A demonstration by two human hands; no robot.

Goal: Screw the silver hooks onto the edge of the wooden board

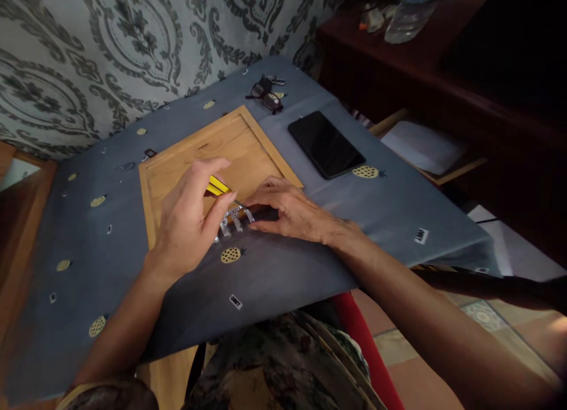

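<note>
My left hand [183,221] is closed around a screwdriver [217,185] with a yellow and black handle. Its thin shaft slants down to the right, and the tip ends beside the fingers of my right hand [296,212]. Those fingers pinch the right end of a metal hook rack [236,219], whose several prongs hang toward me. The rack lies along the near edge of a framed wooden board [241,156]. My left hand covers the left part of the rack and that corner of the board. Whether the tip sits in a screw, I cannot tell.
A blue-grey tablecloth [274,274] with pineapple prints covers the table. To the right of the board lies a black phone [326,144]. Glasses [266,97] and keys [278,81] rest behind it. A plastic bottle [410,17] stands on a dark red cabinet [354,49].
</note>
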